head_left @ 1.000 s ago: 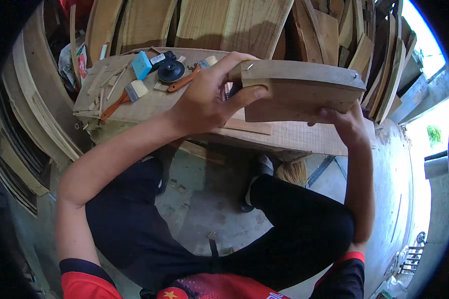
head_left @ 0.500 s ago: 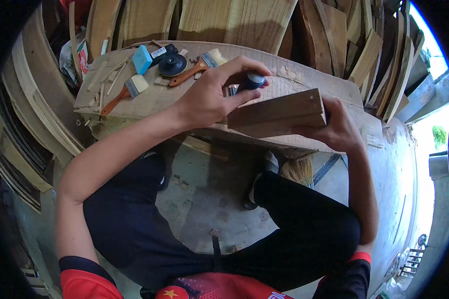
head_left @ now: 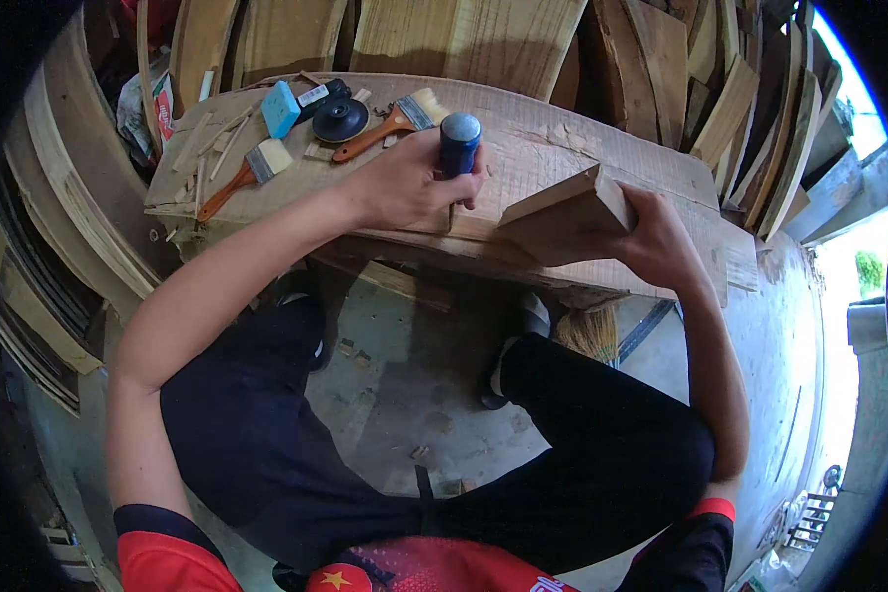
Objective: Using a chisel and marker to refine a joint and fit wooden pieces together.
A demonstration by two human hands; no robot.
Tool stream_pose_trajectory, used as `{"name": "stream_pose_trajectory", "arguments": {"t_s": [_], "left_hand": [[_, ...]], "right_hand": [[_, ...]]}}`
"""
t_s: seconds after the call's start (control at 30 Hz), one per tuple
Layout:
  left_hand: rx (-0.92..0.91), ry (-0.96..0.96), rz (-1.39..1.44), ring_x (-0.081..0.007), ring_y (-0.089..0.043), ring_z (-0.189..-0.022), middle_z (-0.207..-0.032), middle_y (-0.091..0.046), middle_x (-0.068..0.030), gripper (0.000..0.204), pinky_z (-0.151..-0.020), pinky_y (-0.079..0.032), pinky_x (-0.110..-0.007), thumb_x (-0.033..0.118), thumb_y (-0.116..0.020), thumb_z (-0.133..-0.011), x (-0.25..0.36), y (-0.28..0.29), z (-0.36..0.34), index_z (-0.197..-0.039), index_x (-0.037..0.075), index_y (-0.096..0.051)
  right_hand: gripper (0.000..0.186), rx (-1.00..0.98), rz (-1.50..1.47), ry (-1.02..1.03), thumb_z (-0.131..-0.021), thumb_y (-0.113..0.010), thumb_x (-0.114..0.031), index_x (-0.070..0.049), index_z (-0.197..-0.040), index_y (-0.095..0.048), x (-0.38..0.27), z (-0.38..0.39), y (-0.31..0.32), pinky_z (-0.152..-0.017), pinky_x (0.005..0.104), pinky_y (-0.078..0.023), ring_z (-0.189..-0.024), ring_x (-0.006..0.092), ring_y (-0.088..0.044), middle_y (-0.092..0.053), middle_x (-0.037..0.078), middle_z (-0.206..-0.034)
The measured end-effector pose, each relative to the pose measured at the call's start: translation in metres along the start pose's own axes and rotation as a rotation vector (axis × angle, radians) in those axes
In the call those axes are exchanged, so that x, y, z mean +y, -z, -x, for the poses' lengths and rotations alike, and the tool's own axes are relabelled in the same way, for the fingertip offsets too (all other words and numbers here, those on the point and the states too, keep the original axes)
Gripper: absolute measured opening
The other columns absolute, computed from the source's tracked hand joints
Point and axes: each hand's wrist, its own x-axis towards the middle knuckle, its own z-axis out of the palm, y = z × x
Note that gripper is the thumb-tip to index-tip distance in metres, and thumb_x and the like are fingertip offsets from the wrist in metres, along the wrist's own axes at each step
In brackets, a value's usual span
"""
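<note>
Head view, left hand: fingers closed around a blue-handled chisel-like tool, upright, metal-capped butt uppermost, narrow shank pointing down at the bench's near edge. Right hand: gripping the right end of a wooden block, tilted, above the near side of the wooden workbench. Relation of note, as I read it from my remote seat: the block lies to the right of the tool, its free end just beside the shank with a gap showing between; its long axis runs roughly sideways, leftward out of the right hand, foreshortened. Two flat paintbrushes lie left of the tool. Hidden or doubtful: most of the left fingers, the right fingertips beneath the block, and the block's underside. I cannot make out the tool's tip, or whether tip or block touches the bench.
</note>
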Motion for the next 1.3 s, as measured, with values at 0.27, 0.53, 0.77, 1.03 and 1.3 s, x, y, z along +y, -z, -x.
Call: {"name": "stream_pose_trajectory", "arguments": {"t_s": [0.27,0.53,0.77,1.03,1.3], "left_hand": [[0.012,0.025,0.033,-0.0129,-0.060,-0.080,-0.086,-0.057,-0.0018,0.012,-0.080,-0.051,-0.031,0.014,-0.063,-0.099,-0.003,-0.002,-0.003,-0.103,0.006,-0.055],[0.007,0.030,-0.149,-0.0128,-0.060,-0.086,-0.091,-0.057,-0.0023,0.015,-0.082,-0.051,-0.033,0.017,-0.063,-0.100,-0.002,0.003,-0.003,-0.105,0.007,-0.053],[0.016,-0.079,-0.215,-0.0259,-0.061,-0.089,-0.090,-0.061,-0.0126,0.026,-0.084,-0.050,-0.043,0.023,-0.067,-0.097,-0.018,-0.005,-0.009,-0.109,0.004,-0.053],[-0.041,-0.035,-0.156,-0.0160,-0.056,-0.082,-0.087,-0.055,-0.0025,0.020,-0.079,-0.049,-0.033,0.022,-0.064,-0.095,-0.005,0.004,-0.004,-0.104,0.007,-0.054],[-0.097,0.049,-0.055,-0.0124,-0.055,-0.081,-0.087,-0.053,-0.0001,0.015,-0.076,-0.049,-0.032,0.014,-0.062,-0.099,-0.021,0.006,-0.011,-0.110,0.007,-0.053]], "right_hand": [[0.049,0.024,-0.026,-0.085,-0.075,-0.083,-0.018,0.000,-0.118,-0.069,-0.010,-0.002,-0.001,-0.092,0.0412,-0.056,-0.098,0.0298,-0.073,-0.075,0.017,-0.107],[0.049,-0.027,0.422,0.009,-0.073,-0.086,-0.040,-0.004,-0.105,-0.074,-0.020,0.009,0.014,-0.084,0.0454,-0.054,-0.096,0.0368,-0.068,-0.069,0.015,-0.104],[0.044,0.627,0.277,-0.030,-0.084,-0.080,-0.040,-0.002,-0.103,-0.071,0.021,0.051,0.042,-0.084,0.0446,-0.055,-0.097,0.0305,-0.070,-0.073,0.016,-0.104],[0.063,0.494,-0.164,0.061,-0.097,-0.063,-0.052,0.002,-0.129,-0.054,0.000,0.082,0.042,-0.088,0.0423,-0.057,-0.097,0.0263,-0.070,-0.068,0.019,-0.111],[0.053,0.655,-0.359,0.053,-0.084,-0.085,-0.035,0.002,-0.118,-0.068,-0.050,0.058,-0.002,-0.098,0.0418,-0.049,-0.106,0.0259,-0.066,-0.071,0.015,-0.110]]}}
